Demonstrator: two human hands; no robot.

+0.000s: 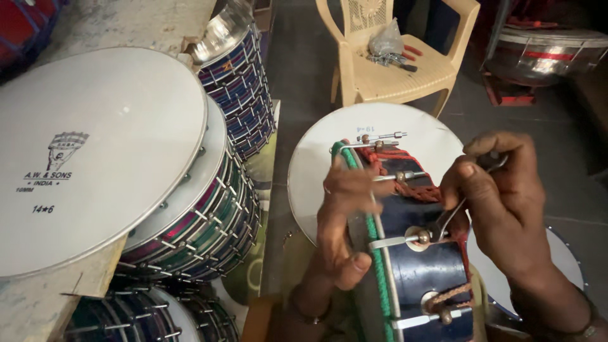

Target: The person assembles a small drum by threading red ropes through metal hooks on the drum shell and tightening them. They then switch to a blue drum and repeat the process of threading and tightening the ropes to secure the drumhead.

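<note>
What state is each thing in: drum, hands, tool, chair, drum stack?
Left hand: gripping the drum rim.
Right hand: holding the metal tool.
Metal tool: hooked at a nut on the drum side.
Blue drum: on its side, red cord laced around it.
Plastic chair: upright, small tools on the seat.
Drum stack: piled, leaning.

A dark floor [304, 69] carries a cream plastic chair [396, 60] and stacked drums [209, 221]. On the chair seat lie pliers [405, 57] and a grey bag [385, 39]. A wooden bench [126, 22] stands at left.
</note>
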